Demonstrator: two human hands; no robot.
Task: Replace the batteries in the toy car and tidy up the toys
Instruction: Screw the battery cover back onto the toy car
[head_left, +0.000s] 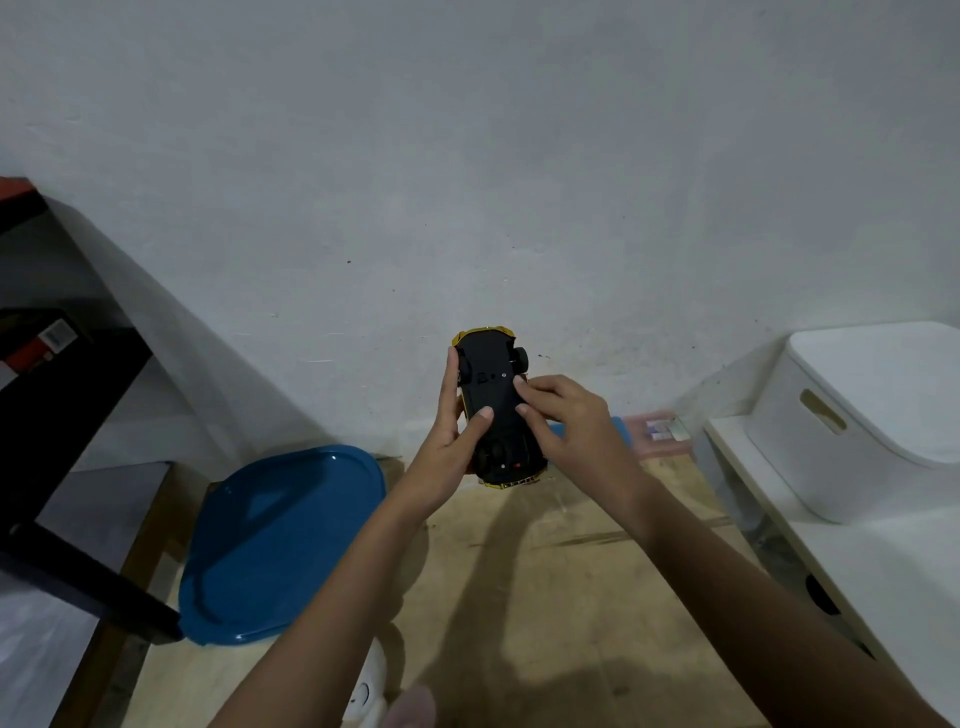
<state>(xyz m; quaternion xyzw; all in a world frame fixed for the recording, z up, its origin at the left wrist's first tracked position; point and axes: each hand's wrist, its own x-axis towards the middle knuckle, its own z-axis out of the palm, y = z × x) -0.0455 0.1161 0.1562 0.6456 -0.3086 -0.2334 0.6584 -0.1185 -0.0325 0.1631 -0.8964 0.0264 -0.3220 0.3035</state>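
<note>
White wall (467, 156) behind, wooden tabletop (545, 597) below | toy car (493, 395) yellow, flipped, black underside to camera, held up above tabletop | left grip (447, 457) wraps its left side, thumb on underside | right grip (571, 421) fingers bent onto right edge, fingertips on underside | blue lid (280, 540) lies left on tabletop | white bin (857, 415) right

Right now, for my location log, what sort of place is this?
Likely a home storage corner: bare white wall, white handled storage bin, blue container lid on a wooden surface.
</note>
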